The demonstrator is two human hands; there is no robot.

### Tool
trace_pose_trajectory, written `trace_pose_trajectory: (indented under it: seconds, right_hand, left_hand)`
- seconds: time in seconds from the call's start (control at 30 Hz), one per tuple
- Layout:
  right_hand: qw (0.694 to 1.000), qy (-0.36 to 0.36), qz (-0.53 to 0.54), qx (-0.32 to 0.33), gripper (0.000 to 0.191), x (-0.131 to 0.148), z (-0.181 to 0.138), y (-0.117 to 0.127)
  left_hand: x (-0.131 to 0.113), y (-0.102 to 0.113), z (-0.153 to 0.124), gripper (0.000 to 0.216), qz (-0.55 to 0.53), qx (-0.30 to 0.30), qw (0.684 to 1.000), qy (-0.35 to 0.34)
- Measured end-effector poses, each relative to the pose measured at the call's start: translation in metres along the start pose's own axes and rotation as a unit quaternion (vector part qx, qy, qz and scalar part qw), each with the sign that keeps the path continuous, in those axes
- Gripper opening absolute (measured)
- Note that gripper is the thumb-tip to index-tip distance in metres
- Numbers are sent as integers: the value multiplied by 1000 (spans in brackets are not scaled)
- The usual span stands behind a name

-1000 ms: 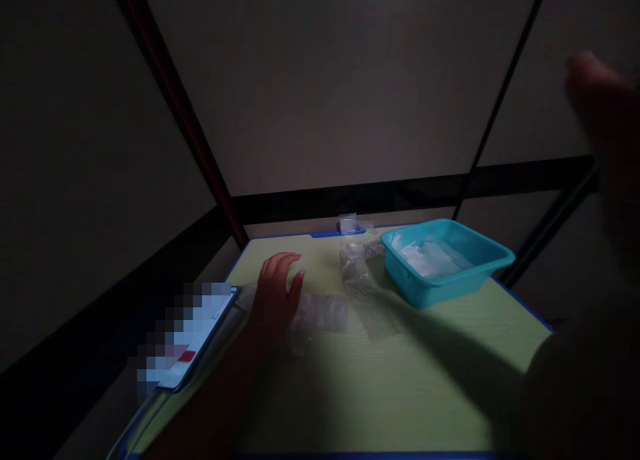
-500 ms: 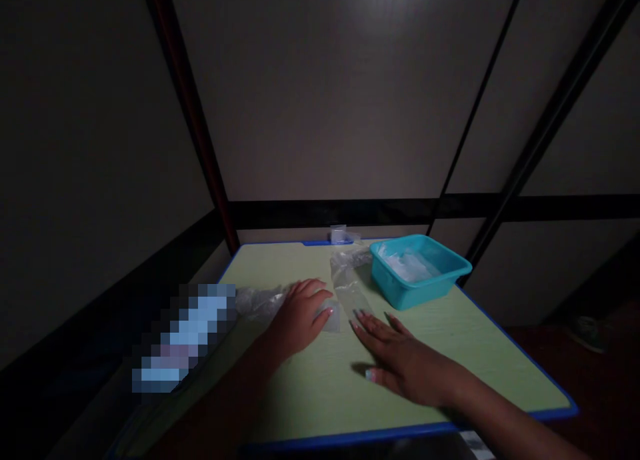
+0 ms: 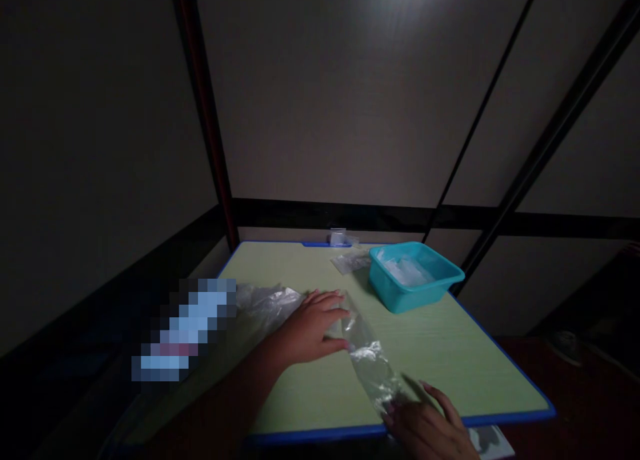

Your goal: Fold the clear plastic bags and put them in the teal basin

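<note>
A clear plastic bag (image 3: 370,360) lies stretched across the green table (image 3: 450,353) between my two hands. My left hand (image 3: 313,327) rests on the table at the bag's far end, fingers curled and pinching it. My right hand (image 3: 425,423) is at the table's near edge, fingers closed on the bag's near end. More crumpled clear plastic (image 3: 265,303) sits just left of my left hand.
A teal plastic bin (image 3: 413,287) with clear bags inside stands at the back right. Another small clear bag (image 3: 350,262) lies beside it, and a small clear item (image 3: 339,236) sits at the far edge. A blurred-out flat object (image 3: 185,330) lies at the left.
My right hand drew back from the middle of the table to the near edge, pulling a clear bag out long. My left hand shifted slightly right onto the bag's far end.
</note>
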State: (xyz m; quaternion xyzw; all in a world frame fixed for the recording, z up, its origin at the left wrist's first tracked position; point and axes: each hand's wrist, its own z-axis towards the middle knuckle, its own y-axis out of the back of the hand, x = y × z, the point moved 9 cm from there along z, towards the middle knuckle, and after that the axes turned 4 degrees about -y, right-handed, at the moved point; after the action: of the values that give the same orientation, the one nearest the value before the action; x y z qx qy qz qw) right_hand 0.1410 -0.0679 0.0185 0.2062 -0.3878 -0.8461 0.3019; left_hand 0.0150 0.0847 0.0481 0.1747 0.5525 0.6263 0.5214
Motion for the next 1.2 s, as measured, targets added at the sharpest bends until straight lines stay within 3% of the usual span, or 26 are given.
trace_pose_trajectory:
  seconds: [0.07, 0.17, 0.3, 0.43, 0.57, 0.7, 0.8, 0.87, 0.97, 1.07, 1.13, 1.2]
  right_hand:
    - [998, -26, 38, -30, 28, -5, 7, 13]
    - [986, -120, 104, -60, 24, -24, 31, 29]
    - [943, -239, 208, -99, 16, -45, 71, 41]
    - [866, -379, 279, -168, 13, -77, 90, 53]
    - [783, -456, 318, -280, 18, -113, 82, 71]
    - [742, -496, 356, -277, 25, -132, 65, 53]
    - [739, -523, 364, -219, 30, -132, 49, 19]
    - [747, -538, 355, -162, 33, -131, 37, -7]
    - [779, -550, 287, -84, 34, -132, 20, -30]
    - [823, -545, 158, -30, 35, -135, 12, -30]
    - [850, -524, 43, -27, 39, -130, 14, -17]
    - [868, -490, -63, -46, 41, -115, 21, -2]
  left_hand:
    - [-5, -3, 1, 63, -40, 5, 999, -18]
    - [-19, -8, 4, 73, -113, 8, 992, -56]
    - [-31, -8, 7, 63, -224, -26, 972, -72]
    - [-2, -5, 6, 30, -363, -79, 928, 40]
    - [30, 0, -1, 33, -503, -80, 851, 128]
    - [33, 4, -4, 40, -566, -40, 811, 146]
    - [27, -7, -6, 51, -560, 11, 814, 152]
    - [26, -20, -10, 57, -511, 54, 842, 165]
    - [34, -32, -17, 52, -408, 88, 886, 203]
    - [42, -30, -22, 44, -310, 108, 916, 231]
    - [46, -9, -18, 40, -203, 43, 954, 216]
    - [39, 25, -14, 39, -75, -78, 979, 173]
